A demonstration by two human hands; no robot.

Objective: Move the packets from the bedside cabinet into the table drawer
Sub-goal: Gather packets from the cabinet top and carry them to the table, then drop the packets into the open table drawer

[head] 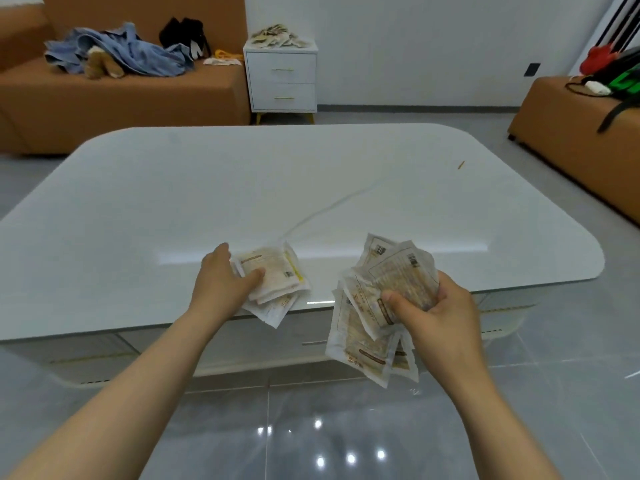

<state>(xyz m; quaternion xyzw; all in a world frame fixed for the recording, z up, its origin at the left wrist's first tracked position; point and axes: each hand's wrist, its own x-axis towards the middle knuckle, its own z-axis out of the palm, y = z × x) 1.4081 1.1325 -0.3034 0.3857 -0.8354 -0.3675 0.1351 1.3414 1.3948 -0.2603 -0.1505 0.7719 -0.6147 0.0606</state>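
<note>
The white glossy table (242, 188) with rounded corners bore little: a thin orange sliver (460, 164) near its far right, and a small stack of packets (273, 278) overhanging its near edge. Beyond it, on the grey tiled floor (398, 116), the white bedside cabinet (282, 77) carried a loose heap of packets (277, 38) on top.

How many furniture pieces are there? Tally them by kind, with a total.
Orange upholstered seats: 2
White two-drawer bedside cabinet: 1
White glossy rounded table: 1
Total: 4
</note>
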